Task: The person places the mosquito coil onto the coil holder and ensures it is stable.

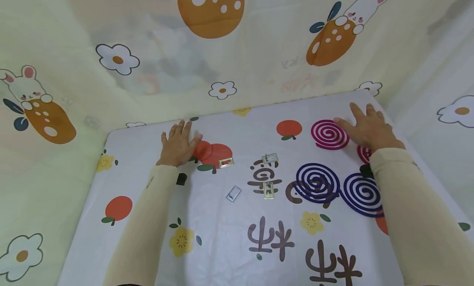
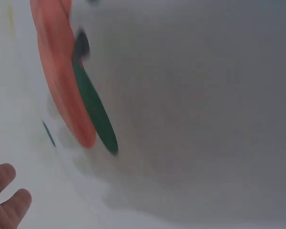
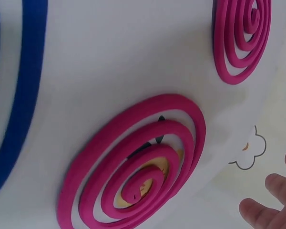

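Two pink mosquito coils lie at the right: one [image 1: 328,134] whole in the head view, the other [image 1: 364,155] partly hidden by my right wrist. My right hand [image 1: 370,129] is spread above them, thumb at the edge of the farther coil; whether it touches cannot be told. Nearer me lie two dark blue coils, the left one [image 1: 316,182] and the right one [image 1: 364,191], partly covered by my sleeve. My left hand [image 1: 177,147], fingers spread, is at the far left beside printed red fruit, holding nothing. Small metal pieces, like coil stands, include one [image 1: 226,162] nearest it.
Several more metal pieces lie mid-table, such as a silvery one [image 1: 233,194] and a gold one [image 1: 268,190]. The printed white cloth [image 1: 214,245] covers the table. A patterned curtain [image 1: 155,92] rises along the back and sides.
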`<state>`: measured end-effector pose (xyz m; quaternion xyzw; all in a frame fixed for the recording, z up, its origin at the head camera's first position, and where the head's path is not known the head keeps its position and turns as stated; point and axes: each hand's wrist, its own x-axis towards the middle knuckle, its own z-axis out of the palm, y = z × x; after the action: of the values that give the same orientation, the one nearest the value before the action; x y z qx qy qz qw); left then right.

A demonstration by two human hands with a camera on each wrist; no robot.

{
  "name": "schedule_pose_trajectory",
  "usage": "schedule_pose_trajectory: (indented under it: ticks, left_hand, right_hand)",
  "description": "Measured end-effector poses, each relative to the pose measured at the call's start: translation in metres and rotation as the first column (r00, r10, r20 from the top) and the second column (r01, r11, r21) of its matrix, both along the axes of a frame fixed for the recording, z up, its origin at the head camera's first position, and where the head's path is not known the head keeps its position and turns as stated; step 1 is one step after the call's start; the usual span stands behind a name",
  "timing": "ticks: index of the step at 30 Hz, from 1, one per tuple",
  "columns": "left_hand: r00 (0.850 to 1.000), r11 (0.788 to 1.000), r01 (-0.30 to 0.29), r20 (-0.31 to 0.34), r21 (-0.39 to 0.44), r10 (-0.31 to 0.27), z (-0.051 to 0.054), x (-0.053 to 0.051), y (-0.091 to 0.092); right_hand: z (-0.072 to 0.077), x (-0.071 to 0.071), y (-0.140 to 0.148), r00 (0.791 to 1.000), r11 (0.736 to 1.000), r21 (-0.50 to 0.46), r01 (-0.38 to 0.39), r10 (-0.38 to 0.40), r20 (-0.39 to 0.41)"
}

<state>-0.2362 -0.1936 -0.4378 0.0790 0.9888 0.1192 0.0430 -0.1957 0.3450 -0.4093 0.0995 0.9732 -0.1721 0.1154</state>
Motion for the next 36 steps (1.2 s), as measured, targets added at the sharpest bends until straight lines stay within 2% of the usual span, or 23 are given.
schedule_pose_trajectory:
  ticks: [9,16,19,22,25,27,31,34,36]
  left_hand:
    - [0.994,0.991,0.113,0.006,0.068,-0.113,0.002,0.018,0.025]
    - [0.969,0.961,0.235,0.049,0.146,-0.244,0.009,0.038,0.054]
    - [0.946,0.939,0.297,0.078,0.172,-0.314,0.011,0.047,0.069]
    - [0.914,0.914,0.359,0.129,0.191,-0.386,0.013,0.056,0.085]
    - [0.881,0.891,0.423,0.155,0.168,-0.447,0.018,0.066,0.101]
    - [0.869,0.881,0.457,0.148,0.123,-0.472,0.021,0.072,0.111]
    - [0.853,0.856,0.517,0.085,-0.002,-0.515,0.026,0.082,0.13]
    - [0.837,0.836,0.547,0.056,-0.041,-0.545,0.024,0.088,0.143]
    - [0.827,0.828,0.561,0.061,-0.025,-0.559,0.02,0.091,0.151]
  right_hand:
    - [0.0,0.006,-0.006,0.997,0.996,-0.053,-0.072,0.072,-0.01]
    - [-0.004,0.025,-0.019,0.997,0.985,-0.158,-0.069,0.062,-0.05]
    - [-0.006,0.036,-0.026,0.995,0.981,-0.177,-0.084,0.072,-0.072]
    - [-0.009,0.047,-0.033,0.991,0.976,-0.19,-0.109,0.093,-0.092]
    - [-0.011,0.055,-0.041,0.988,0.967,-0.212,-0.139,0.12,-0.098]
    - [-0.013,0.06,-0.045,0.985,0.962,-0.221,-0.159,0.142,-0.094]
    - [-0.015,0.066,-0.051,0.977,0.952,-0.224,-0.209,0.195,-0.082]
    - [-0.017,0.07,-0.055,0.974,0.947,-0.225,-0.228,0.22,-0.058]
    - [-0.019,0.072,-0.058,0.972,0.947,-0.217,-0.237,0.233,-0.044]
